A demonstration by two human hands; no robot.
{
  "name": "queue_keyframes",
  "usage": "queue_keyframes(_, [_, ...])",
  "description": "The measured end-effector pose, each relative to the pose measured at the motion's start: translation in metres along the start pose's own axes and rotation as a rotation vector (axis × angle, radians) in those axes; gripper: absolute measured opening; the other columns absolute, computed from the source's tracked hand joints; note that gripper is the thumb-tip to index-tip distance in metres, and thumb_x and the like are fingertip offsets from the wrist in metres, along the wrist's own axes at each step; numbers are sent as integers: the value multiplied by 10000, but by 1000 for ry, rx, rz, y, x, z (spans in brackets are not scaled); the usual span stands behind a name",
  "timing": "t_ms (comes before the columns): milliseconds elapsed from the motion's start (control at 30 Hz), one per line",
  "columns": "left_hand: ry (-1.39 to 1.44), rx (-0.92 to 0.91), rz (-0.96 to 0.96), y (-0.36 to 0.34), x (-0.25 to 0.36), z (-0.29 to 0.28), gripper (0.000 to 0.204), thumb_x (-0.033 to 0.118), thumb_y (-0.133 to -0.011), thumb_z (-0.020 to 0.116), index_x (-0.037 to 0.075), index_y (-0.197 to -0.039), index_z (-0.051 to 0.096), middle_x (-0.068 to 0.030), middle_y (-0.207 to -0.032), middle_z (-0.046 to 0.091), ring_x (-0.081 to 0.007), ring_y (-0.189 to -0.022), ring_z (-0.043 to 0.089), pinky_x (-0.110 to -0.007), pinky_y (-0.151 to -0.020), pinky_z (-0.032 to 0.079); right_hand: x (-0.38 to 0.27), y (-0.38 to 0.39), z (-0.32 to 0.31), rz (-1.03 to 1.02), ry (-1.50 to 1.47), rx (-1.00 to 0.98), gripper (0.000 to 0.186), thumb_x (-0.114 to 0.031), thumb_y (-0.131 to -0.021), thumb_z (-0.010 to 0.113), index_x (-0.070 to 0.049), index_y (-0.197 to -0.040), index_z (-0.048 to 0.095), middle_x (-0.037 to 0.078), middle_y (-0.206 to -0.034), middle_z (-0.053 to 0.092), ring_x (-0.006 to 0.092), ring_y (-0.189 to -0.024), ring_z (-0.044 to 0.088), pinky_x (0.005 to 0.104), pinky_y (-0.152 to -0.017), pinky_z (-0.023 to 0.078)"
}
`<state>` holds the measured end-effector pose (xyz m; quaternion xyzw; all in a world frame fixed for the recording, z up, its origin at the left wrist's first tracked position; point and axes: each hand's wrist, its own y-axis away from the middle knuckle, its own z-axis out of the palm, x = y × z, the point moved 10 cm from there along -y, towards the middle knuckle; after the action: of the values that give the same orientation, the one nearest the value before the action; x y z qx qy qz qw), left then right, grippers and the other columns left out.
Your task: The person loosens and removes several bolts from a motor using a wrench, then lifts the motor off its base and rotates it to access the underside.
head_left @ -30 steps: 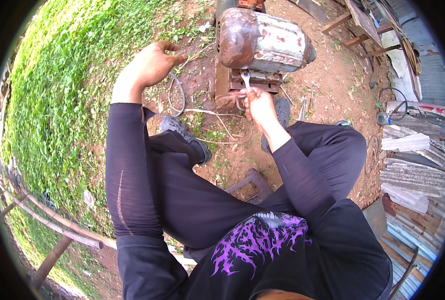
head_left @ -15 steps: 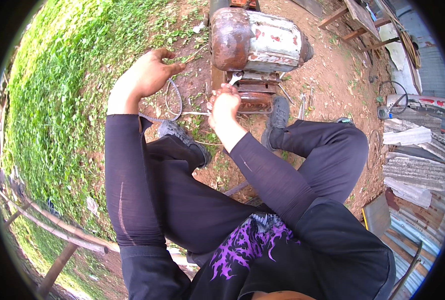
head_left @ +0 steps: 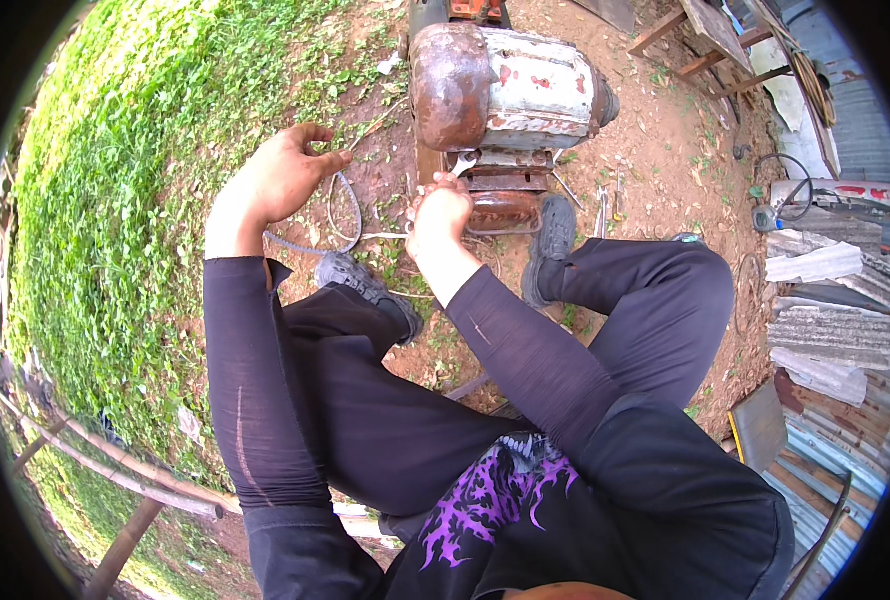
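Note:
My right hand [head_left: 439, 215] is wrapped round a silver wrench [head_left: 463, 163], whose open jaw shows above my knuckles. That jaw sits at the base of a rusty electric motor [head_left: 540, 85], brown at one end and chipped white along its body. The fastener under the jaw is too small to make out. Left of the motor, in the air over grass and soil, my left hand [head_left: 277, 182] holds nothing, thumb and fingers apart. Below the motor, a rusty rounded part [head_left: 505, 210] stands close to my right shoe [head_left: 555, 240].
A looped grey belt or cord [head_left: 359, 215] lies on the soil by my left shoe [head_left: 355, 280]. Several slim tools [head_left: 605, 210] rest on the ground right of the motor. Broken corrugated sheets [head_left: 825, 330] are stacked at the right, below a wooden bench [head_left: 715, 35].
My left hand has shifted slightly left and down. The right hand keeps its grip on the wrench at the motor's base, while the whole view has moved a little.

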<state>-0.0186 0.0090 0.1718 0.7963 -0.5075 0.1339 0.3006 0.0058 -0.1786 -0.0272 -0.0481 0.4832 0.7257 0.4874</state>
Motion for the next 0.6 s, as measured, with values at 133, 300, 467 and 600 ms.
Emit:
queue_keyframes(133, [30, -76, 18, -6, 8, 7, 576, 387, -859, 672, -13, -1264, 584, -228, -1125, 664, -313, -1047, 654, -366, -929, 488, 12, -28, -8, 14, -162, 63, 102, -235, -926, 431, -173, -903, 508, -9, -645, 477, 148, -457, 399, 303, -403, 317])
queue_keyframes(300, [-42, 51, 61, -6, 2, -2, 527, 360, -878, 683, 9, -1260, 590, -154, -945, 695, -201, -847, 663, -330, -786, 511, -21, 5, -19, -5, 225, 13, 115, -61, -917, 479, -81, -1008, 545, 15, -681, 463, 124, -486, 394, 270, -393, 297])
queue_keyframes(467, [-38, 18, 66, -11, 3, 1, 547, 372, -875, 683, -8, -1256, 589, -198, -1028, 694, -233, -901, 682, -349, -812, 522, -44, 5, -25, 225, 443, -133, 160, -165, -1013, 441, -54, -1076, 537, 3, -685, 434, 98, -502, 358, 258, -412, 284])
queue_keyframes(600, [-40, 37, 51, -9, 0, -2, 530, 367, -880, 682, -5, -1247, 596, -199, -1046, 693, -233, -928, 684, -351, -832, 525, -56, 1, -30, 179, 534, -188, 161, -170, -1009, 460, -47, -1041, 560, -10, -669, 459, 81, -484, 358, 252, -399, 285])
